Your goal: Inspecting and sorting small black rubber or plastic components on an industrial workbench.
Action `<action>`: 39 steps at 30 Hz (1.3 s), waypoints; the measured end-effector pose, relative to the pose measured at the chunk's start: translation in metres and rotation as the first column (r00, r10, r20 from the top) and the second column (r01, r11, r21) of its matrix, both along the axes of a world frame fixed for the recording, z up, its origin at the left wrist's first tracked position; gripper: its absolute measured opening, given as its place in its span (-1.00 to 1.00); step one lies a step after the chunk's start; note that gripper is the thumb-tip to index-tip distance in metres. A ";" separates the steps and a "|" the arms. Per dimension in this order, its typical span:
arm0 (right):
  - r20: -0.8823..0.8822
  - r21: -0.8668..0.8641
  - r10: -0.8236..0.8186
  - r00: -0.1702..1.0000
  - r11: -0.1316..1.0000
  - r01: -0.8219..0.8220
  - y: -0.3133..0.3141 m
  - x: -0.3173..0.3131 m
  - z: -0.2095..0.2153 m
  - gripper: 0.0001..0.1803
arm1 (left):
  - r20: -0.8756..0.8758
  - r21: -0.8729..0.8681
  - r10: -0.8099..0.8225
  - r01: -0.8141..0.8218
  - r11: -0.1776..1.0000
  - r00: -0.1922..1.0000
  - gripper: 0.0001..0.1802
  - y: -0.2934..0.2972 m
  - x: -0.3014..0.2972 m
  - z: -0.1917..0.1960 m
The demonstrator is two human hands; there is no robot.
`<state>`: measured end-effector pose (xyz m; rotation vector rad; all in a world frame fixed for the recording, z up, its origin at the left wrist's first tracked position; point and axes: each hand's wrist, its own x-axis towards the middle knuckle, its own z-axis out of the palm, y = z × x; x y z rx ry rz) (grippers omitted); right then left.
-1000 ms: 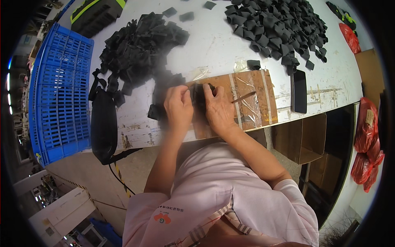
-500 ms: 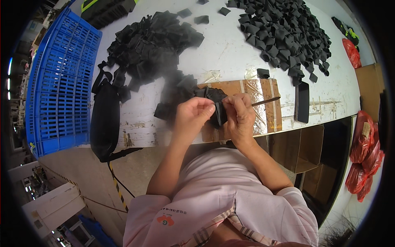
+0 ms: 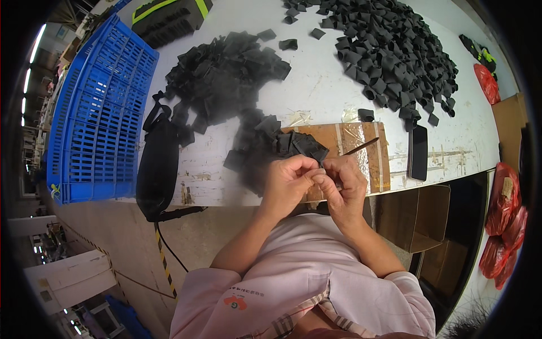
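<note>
One small black fabric piece (image 3: 320,164), mostly hidden by fingers, appeared to be between the fingertips of both hands, just over the near edge of a taped cardboard sheet (image 3: 375,164). The left hand (image 3: 291,183) was pinched, thumb against forefinger, seemingly on that piece. The right hand (image 3: 347,189) met it with curled fingers and seemed also to grip a thin dark stick (image 3: 362,146), which jutted out to the right. Just beyond the hands, a small cluster of black pieces (image 3: 305,146) lay partly on the cardboard. Farther out on the white table (image 3: 316,85) were two larger heaps: flat-looking pieces (image 3: 220,73) to the left and open black loops (image 3: 395,51) to the right. Judging by these heaps, the work looked well along, with many loops apparently done and many flat pieces left. One loop (image 3: 366,115) lay alone near a dark phone (image 3: 418,152). At far left, a black pouch (image 3: 158,169) lay beside a blue crate (image 3: 101,113).
</note>
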<state>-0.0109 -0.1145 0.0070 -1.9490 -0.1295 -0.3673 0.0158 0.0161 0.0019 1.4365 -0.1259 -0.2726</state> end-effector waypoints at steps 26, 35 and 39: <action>-0.321 0.878 0.510 0.798 0.476 0.049 -0.052 0.008 0.027 -0.79 | 0.058 -0.143 0.296 -0.286 0.948 0.953 -0.85 -0.059 -0.006 0.025; -0.213 0.819 0.566 0.796 0.548 -0.170 -0.063 0.052 0.032 -0.74 | -0.368 -0.757 -0.296 -0.100 0.645 0.882 -0.85 -0.039 0.030 0.051; -0.242 0.820 0.544 0.804 0.557 -0.130 -0.061 0.057 0.031 -0.73 | -0.396 -0.718 -0.237 -0.139 0.682 0.887 -0.85 -0.043 0.034 0.048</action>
